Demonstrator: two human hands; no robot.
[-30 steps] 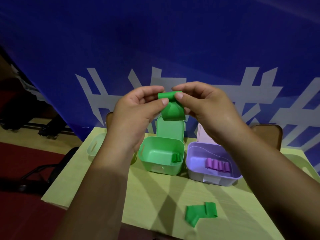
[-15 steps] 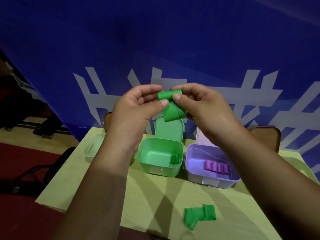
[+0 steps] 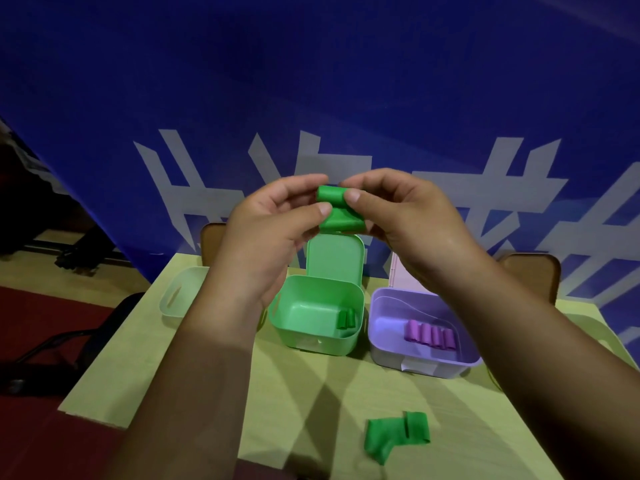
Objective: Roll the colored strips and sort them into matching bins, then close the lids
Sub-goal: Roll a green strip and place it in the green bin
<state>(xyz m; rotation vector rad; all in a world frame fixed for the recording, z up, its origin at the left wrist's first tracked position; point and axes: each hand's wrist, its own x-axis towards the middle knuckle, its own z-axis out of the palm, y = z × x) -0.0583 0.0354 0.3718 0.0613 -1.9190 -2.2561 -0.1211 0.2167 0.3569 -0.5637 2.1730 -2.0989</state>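
Far left: pale translucent bin point(image 3: 175, 294) at the table point(image 3: 304, 403) edge, partly behind the left forearm; contents cannot be told.

Left hand point(image 3: 266, 233) is raised above the bins, thumb and fingers pinching the left end of a green strip point(image 3: 337, 211). The top part is already wound into a roll and a short tail hangs below. It is held up in the air between both hands, likely so the tail hangs free and can be wound in without dragging on the table.

Below it is the green bin point(image 3: 311, 341), with its lid point(image 3: 334, 258) standing upright behind, open to take rolls. Green rolls point(image 3: 346, 318) stand against its right inner wall.

Right hand point(image 3: 408, 223) mirrors the left, thumb and forefinger pinching the right end of the roll, so the two hands can turn it evenly.

Purple bin point(image 3: 384, 344) sits just beside the green one, lid open too. A row of purple rolls point(image 3: 429, 336) lies inside, so purple looks done.

Near front edge: loose green strips point(image 3: 398, 434) lie flat and unrolled, within reach for the next turns.

Judgement: mid-roll on green, then drop into the green bin; the lids come last.
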